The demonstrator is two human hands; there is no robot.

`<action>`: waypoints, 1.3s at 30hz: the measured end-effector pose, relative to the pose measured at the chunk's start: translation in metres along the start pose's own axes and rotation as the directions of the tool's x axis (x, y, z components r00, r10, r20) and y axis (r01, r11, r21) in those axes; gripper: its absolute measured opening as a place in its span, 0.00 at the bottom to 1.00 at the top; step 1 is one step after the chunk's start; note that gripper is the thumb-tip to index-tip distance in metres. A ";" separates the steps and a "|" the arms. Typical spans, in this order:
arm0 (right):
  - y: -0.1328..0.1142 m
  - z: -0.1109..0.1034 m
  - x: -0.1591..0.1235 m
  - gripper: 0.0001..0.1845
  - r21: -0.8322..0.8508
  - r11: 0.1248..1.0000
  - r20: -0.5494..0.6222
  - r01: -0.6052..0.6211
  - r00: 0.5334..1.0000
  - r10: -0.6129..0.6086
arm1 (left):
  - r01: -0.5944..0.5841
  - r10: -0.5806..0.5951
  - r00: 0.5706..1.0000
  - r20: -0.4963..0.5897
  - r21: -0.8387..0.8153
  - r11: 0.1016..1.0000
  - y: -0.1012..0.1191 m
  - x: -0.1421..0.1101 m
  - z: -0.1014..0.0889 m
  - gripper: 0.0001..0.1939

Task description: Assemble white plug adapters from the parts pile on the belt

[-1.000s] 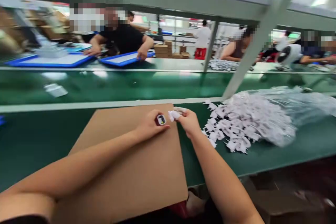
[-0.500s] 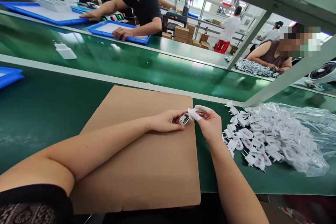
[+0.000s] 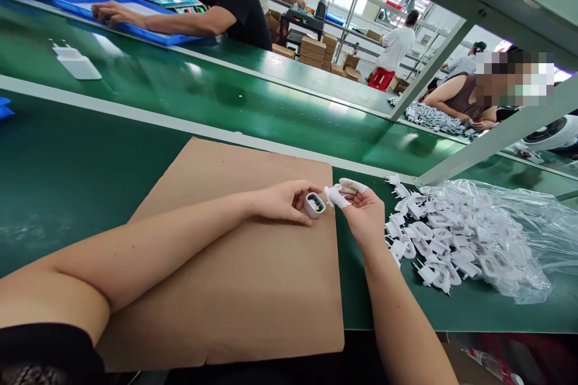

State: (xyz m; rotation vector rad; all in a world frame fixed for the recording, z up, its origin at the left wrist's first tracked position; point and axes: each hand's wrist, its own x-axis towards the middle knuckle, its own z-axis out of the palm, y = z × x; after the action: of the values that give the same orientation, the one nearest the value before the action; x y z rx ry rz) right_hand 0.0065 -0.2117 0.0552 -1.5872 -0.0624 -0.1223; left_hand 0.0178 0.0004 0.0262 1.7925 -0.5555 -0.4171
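Note:
My left hand (image 3: 282,201) rests over the cardboard sheet (image 3: 253,289), its thumb and fingers curled around a white charger housing (image 3: 315,206). The housing's open end faces up and toward me, showing a dark circuit board with a yellow part inside. Just right of it, beyond the cardboard's right edge, is my right hand (image 3: 363,210). White finger cots cover its thumb and forefinger, which are pinched together. Whatever lies between those fingertips blends with the white cots, so I cannot make it out. A small gap separates the right fingertips from the housing.
A heap of white plug covers with pins (image 3: 445,234) spills from a clear plastic bag (image 3: 524,277) on the right. Beyond the green belt (image 3: 189,90), which carries a white charger (image 3: 77,62), a co-worker (image 3: 235,6) reaches over blue trays (image 3: 167,38). A slanted metal post (image 3: 492,132) stands at right.
The housing has turned in my left hand, showing more of its side and opening, and my left fingers have shifted around it. My right hand has barely moved. The view has swung slightly.

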 end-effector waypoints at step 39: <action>-0.001 0.000 -0.015 0.15 -0.613 0.484 0.432 0.624 0.778 -0.456 | -0.042 0.039 0.988 -0.149 -0.018 0.999 0.008 0.004 0.009 0.18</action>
State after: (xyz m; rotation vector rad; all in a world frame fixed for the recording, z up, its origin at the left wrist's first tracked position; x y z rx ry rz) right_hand -0.0086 -0.2106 0.0549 -2.3530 -0.8019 -0.5414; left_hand 0.0148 -0.0103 0.0315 1.7723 -0.4800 -0.2580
